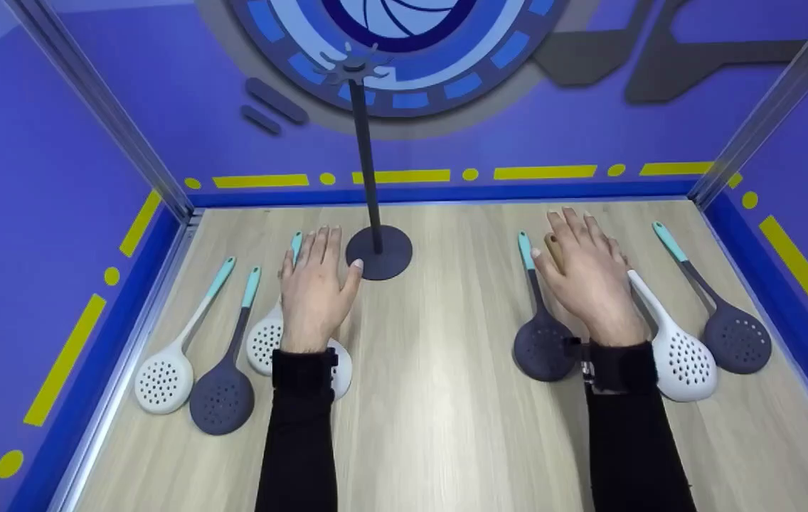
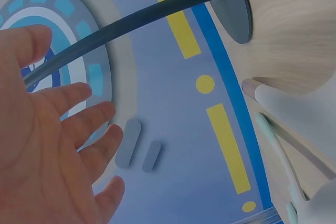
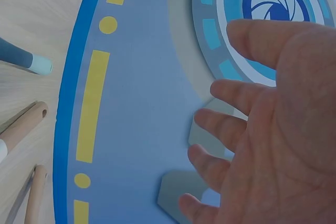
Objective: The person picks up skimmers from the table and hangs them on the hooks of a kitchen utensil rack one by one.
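White skimmer under left hand; fingers flat, beside stand base.

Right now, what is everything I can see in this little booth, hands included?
White skimmer spoons: three; two at the left, and one partly under the left wrist, one at the right; the left pair have teal handle ends.
Dark grey skimmer spoons: three, teal handle ends; one at the left, two at the right.
Stand: one, dark grey pole on a round base, toothed top, back centre.
Table: one, pale wood.
Walls: purple with yellow dashes and dots, blue round emblem at the back.
Left hand: open, flat, over the left spoons.
Right hand: open, flat, over the right spoons.
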`<state>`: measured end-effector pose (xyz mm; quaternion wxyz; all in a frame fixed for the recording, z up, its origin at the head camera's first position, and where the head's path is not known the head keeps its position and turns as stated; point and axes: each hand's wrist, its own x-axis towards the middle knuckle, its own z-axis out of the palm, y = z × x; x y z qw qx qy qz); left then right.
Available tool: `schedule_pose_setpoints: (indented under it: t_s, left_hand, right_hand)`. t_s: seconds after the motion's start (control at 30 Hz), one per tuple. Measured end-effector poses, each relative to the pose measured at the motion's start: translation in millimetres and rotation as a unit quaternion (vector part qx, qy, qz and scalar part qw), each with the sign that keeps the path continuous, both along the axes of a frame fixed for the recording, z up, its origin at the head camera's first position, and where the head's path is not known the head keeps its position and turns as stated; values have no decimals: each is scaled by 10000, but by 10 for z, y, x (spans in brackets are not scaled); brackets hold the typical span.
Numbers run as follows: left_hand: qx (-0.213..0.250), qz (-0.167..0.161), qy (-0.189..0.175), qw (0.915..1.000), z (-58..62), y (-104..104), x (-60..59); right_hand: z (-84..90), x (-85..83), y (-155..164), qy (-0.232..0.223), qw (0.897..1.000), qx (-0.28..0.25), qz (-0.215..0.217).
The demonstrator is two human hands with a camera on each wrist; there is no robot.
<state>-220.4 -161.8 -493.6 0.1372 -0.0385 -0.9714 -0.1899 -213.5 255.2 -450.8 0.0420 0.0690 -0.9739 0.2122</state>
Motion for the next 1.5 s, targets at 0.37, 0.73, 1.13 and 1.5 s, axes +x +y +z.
schedule_pose_setpoints:
  t_s: [0.37,0.73,1.13,1.5]
  left_hand:
    - [-114,339,-539,9979,-62,-143,-30]
    - [188,631,-1478,9868,-171,-366,13]
    - [507,852,-1939,9760,-166,-344,37]
    - [458,955,-1697,9798,-121,-353,20]
  right_hand:
    - [-34,-36,11,177,9998,-56,-36]
    - [-34,-43,-5,39,9999,-91,59]
    - [-64,-37,-212,166,9997,-167,-18]
    - [-164,-91,-490,366,9988,-209,235]
